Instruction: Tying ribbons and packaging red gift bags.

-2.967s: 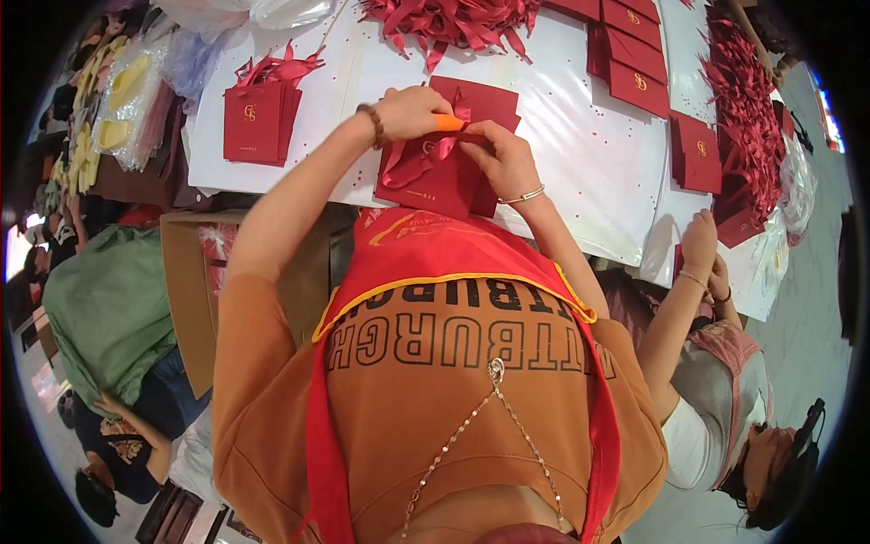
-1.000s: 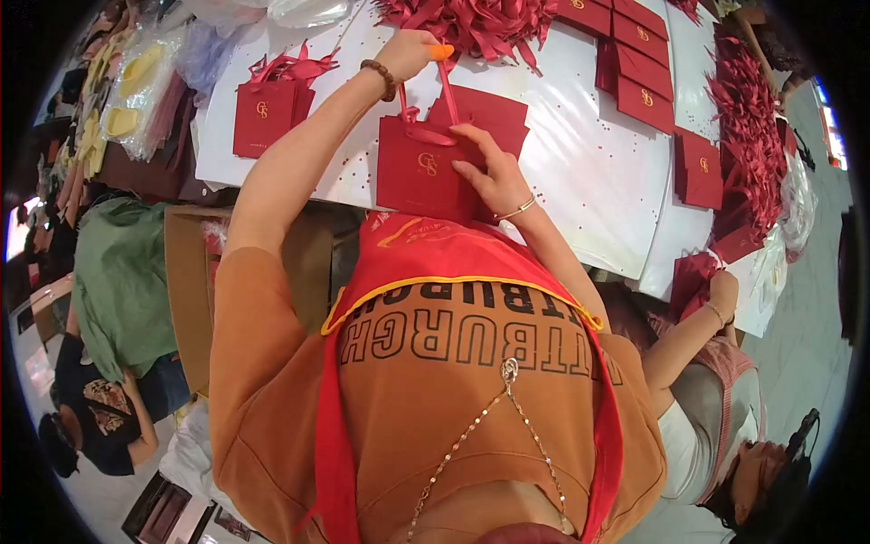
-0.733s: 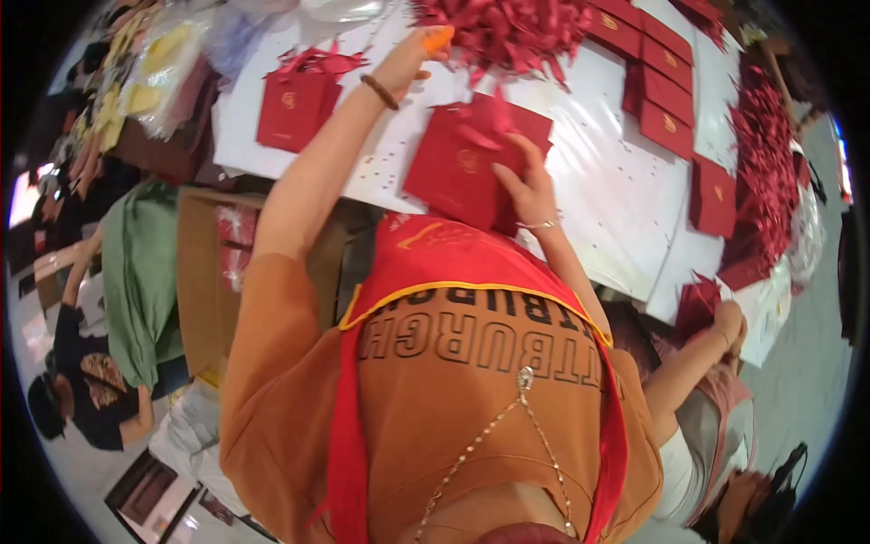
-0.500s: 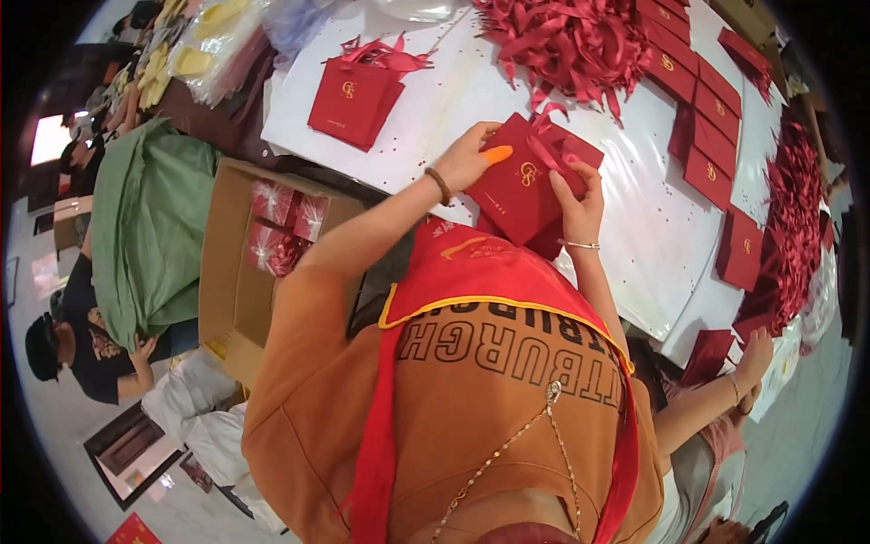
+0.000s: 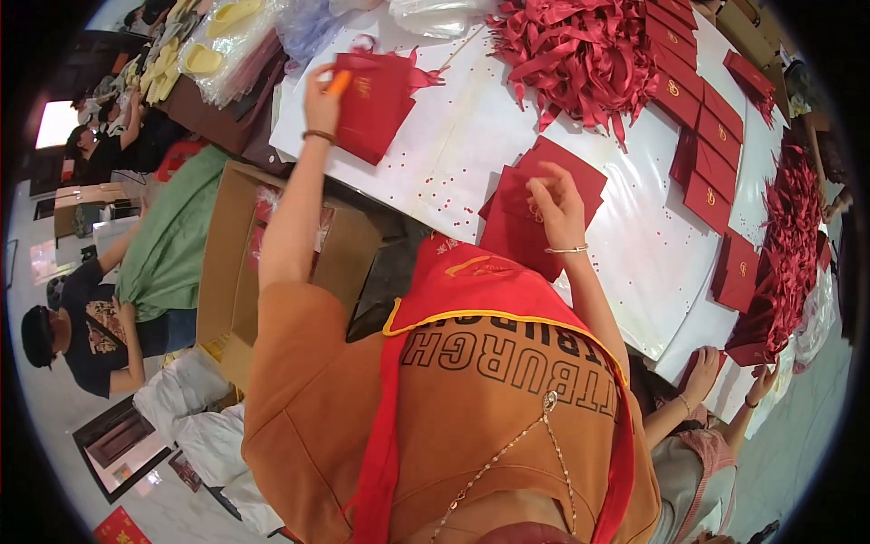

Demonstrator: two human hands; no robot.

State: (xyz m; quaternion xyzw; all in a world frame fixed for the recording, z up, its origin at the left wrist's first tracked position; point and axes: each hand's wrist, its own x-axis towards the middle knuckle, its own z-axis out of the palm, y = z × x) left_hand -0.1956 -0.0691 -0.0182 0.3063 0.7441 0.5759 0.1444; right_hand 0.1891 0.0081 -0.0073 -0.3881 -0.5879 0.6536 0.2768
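My left hand (image 5: 322, 107), with an orange cover on one digit, grips the left edge of a flat red gift bag (image 5: 373, 100) with a gold emblem. It holds this bag over the small stack at the table's left, whose ribbon handles (image 5: 424, 78) stick out beyond it. My right hand (image 5: 559, 207) hovers over a loose pile of red gift bags (image 5: 521, 231) near the table's front edge. Its fingers are loosely bent, the thumb apart from them, with nothing visible between. The hand hides part of the pile.
A heap of red ribbons (image 5: 575, 68) lies at the far side of the white table (image 5: 444, 136). Rows of red bags (image 5: 711, 150) and more ribbons (image 5: 788, 236) are at right, where a co-worker's hands (image 5: 702, 376) work. An open cardboard box (image 5: 237, 236) stands at left.
My left hand has carried a red gift bag leftward from the pile to the small stack. My right hand has let go of the ribbon and stayed over the pile.
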